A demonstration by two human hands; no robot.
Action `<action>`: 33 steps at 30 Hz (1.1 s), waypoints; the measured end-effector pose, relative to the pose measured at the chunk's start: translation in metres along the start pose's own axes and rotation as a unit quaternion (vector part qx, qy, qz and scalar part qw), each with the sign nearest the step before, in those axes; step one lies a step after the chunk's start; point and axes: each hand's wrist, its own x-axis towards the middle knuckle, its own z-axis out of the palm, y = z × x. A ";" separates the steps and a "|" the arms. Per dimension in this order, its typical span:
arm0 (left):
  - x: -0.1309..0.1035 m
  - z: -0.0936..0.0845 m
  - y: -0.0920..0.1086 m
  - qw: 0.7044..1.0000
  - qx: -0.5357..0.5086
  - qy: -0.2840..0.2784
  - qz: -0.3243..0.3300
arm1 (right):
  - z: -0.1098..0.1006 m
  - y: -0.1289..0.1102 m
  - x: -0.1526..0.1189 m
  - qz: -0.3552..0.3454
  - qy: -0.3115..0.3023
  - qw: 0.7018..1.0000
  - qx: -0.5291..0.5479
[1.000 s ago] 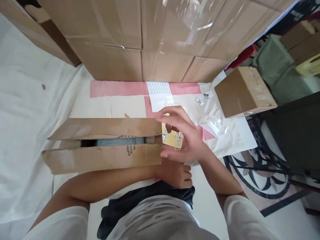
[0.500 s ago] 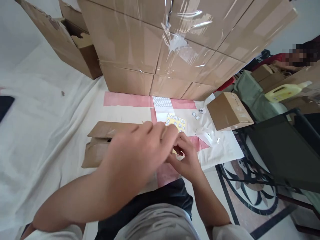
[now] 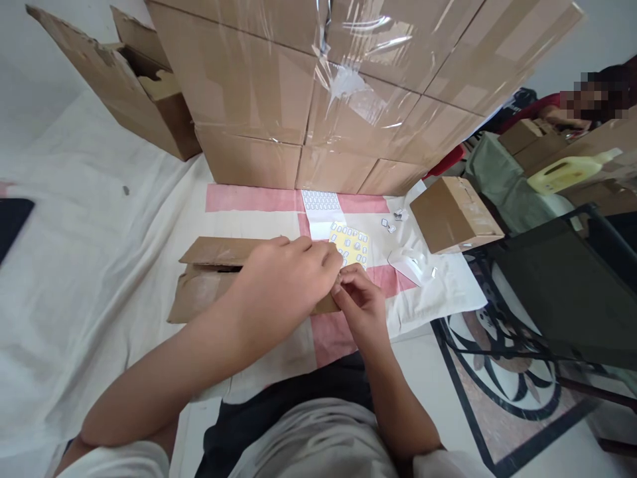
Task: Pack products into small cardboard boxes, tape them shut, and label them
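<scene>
A small brown cardboard box lies on the cloth with a dark gap between its top flaps. My left hand reaches over its right part, fingers curled down and closed; what they grip is hidden behind the knuckles. At the box's right end, my right hand is closed in a pinch, thumb against forefinger, its tips meeting the left hand's fingertips. Whatever sits in that pinch is too small to make out. Just beyond the hands lies a yellow sheet of small printed stickers.
Behind stands a wall of taped cartons. A white sticker sheet, a clear plastic piece and a closed carton lie beyond and right. An open carton stands back left, a dark chair right. Another person sits far right.
My left hand has come down and slightly left toward the box, uncovering more of the yellow sheet. My right hand stays at the box's right end, fingertips pinched closer together.
</scene>
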 end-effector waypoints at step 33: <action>-0.043 0.058 0.038 0.996 0.077 0.037 0.004 | 0.014 0.023 -0.003 -0.148 0.193 0.968 -0.061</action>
